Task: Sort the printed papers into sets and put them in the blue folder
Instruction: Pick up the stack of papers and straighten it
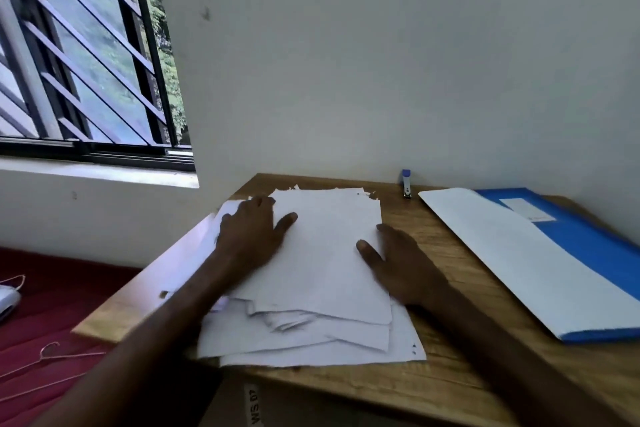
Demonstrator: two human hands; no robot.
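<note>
A loose, uneven pile of white papers lies on the wooden table, its lower edges fanned out. My left hand rests flat on the pile's upper left part, fingers spread. At the pile's right edge lies my right hand, its straight fingers touching the top sheet. The blue folder lies at the table's right side with a white sheet on top of it, covering most of its left half.
A small blue and silver stapler stands at the wall between the pile and the folder. The wall runs close behind the table. Left of the table is a red surface with wire hangers and a window above.
</note>
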